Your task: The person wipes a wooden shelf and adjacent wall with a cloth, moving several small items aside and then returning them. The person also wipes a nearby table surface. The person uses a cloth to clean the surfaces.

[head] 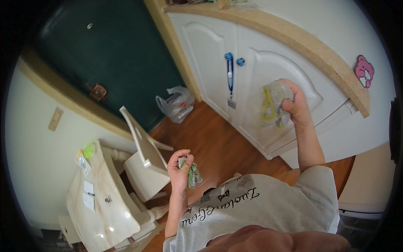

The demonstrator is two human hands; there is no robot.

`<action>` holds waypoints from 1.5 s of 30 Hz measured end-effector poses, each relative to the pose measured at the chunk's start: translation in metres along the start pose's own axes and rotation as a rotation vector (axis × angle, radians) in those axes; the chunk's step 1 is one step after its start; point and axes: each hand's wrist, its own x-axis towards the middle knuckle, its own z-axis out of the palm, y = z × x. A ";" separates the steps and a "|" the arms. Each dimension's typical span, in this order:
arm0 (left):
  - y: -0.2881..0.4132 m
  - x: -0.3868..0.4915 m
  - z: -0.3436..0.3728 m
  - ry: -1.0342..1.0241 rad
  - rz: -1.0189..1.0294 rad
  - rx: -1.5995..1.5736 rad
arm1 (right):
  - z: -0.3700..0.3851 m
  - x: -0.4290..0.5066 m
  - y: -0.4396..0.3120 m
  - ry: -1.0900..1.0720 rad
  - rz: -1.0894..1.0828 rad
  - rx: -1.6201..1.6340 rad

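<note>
My left hand is closed around a crumpled grey cloth with green edging, which hangs from the fingers above the wooden floor. Raised on the right, my right hand grips a bunched grey cloth with yellow edging, blurred at its lower part, in front of a white cabinet door. Whether these cloths are rags or knitted items, I cannot tell. Both hands are apart from each other.
A white chair stands beside a marble-topped table holding papers, a pen and small items. A plastic bag lies on the floor by the dark green door. A blue lanyard hangs from a knob of the white cabinet.
</note>
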 end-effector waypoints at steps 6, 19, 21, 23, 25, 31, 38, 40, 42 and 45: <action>0.031 0.086 0.088 -0.233 0.179 0.157 | -0.053 -0.012 -0.083 0.464 -0.371 -0.267; 0.075 0.264 0.244 -0.640 0.962 0.226 | -0.090 0.065 -0.165 0.927 -0.338 -1.165; 0.085 0.290 0.264 -0.591 1.137 0.238 | -0.090 0.091 -0.166 0.828 -0.325 -1.400; 0.100 0.308 0.283 -0.561 1.305 0.275 | -0.084 0.123 -0.167 0.740 -0.260 -1.567; 0.094 0.330 0.306 -0.537 1.411 0.197 | -0.088 0.164 -0.146 0.681 -0.300 -1.761; 0.059 0.362 0.339 -0.486 1.518 0.142 | -0.114 0.242 -0.103 0.030 -0.329 -2.081; 0.032 0.364 0.357 -0.178 1.583 0.036 | -0.112 0.231 -0.096 0.033 -0.201 -2.256; 0.025 0.363 0.361 -0.105 1.580 0.034 | -0.108 0.215 -0.105 0.058 -0.163 -2.235; 0.017 0.362 0.363 -0.075 1.592 0.060 | -0.109 0.202 -0.108 0.065 -0.134 -2.250; 0.013 0.361 0.366 -0.030 1.607 0.064 | -0.112 0.211 -0.109 0.014 -0.193 -2.250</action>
